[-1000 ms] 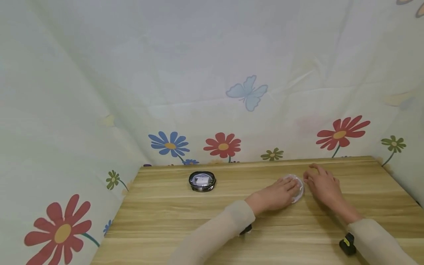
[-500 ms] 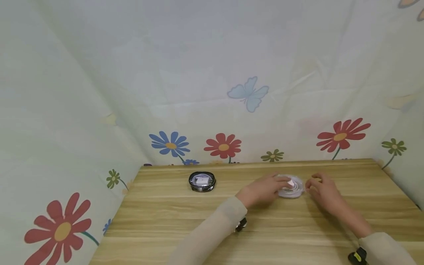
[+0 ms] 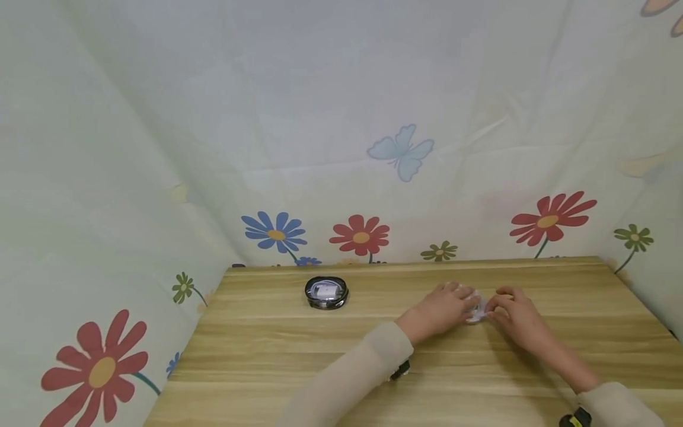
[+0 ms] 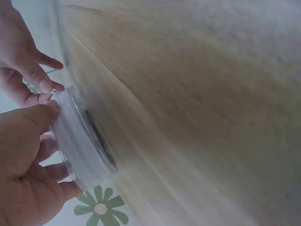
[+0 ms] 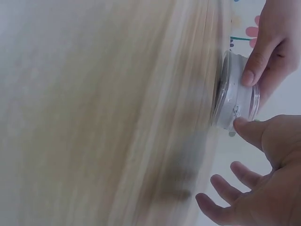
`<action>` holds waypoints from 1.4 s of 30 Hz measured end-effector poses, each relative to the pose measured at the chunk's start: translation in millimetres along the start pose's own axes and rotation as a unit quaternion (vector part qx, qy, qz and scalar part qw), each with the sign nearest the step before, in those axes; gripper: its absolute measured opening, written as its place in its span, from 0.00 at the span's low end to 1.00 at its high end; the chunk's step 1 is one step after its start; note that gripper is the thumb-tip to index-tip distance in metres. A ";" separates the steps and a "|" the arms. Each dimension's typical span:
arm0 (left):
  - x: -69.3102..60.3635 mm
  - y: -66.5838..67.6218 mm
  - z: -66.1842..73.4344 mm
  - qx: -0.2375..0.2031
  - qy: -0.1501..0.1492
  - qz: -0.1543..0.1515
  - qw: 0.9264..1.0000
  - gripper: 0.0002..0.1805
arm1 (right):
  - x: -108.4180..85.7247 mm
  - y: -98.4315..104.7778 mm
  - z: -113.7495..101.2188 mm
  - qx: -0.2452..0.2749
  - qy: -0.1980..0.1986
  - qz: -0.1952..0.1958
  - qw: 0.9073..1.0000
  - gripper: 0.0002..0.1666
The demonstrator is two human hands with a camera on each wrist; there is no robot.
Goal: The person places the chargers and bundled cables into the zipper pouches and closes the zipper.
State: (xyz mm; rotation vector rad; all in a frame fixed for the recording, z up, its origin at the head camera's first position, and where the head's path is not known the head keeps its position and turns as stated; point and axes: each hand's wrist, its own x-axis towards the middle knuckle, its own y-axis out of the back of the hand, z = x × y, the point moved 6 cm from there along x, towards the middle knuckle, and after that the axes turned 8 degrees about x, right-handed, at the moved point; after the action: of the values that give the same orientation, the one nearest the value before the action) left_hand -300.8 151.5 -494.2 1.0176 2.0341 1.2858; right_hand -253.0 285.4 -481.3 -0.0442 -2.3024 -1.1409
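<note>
A round, clear zip pouch with white sides lies on the wooden table, mostly covered from above by my left hand. The left wrist view shows that hand's thumb and fingers gripping the pouch around its side. My right hand is at the pouch's right edge. There its thumb and forefinger pinch the small zipper pull, while the other fingers spread loosely. What the pouch contains is hidden by the left hand.
A second round pouch, black-edged with a clear top and a white charger and cable inside, lies farther left near the table's back edge. A flower-print curtain stands behind the wooden table.
My left hand lifted leftward off the pouch, uncovering a white charger and cable, then came back over it and gripped it. My right hand moved in to the pouch's edge and took the zipper pull.
</note>
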 end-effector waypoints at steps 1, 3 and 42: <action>-0.7 0.0 0.0 -0.002 0.001 -0.006 1.000 0.27 | 0.3 0.5 2.3 -0.007 -0.010 -0.005 1.000 0.14; -2.4 0.7 0.3 0.000 -0.009 -0.011 1.000 0.27 | 1.2 1.3 8.0 -0.023 -0.034 -0.019 0.999 0.12; -15.5 29.3 4.7 -0.063 0.133 0.065 0.987 0.21 | 22.6 0.2 23.1 0.022 -0.054 -0.022 0.998 0.18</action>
State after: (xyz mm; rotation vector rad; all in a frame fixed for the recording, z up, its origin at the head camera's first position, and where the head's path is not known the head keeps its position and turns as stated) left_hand -279.0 149.2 -468.9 0.9761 2.0735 1.6758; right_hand -282.9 297.9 -480.9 -0.0386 -2.4340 -1.1352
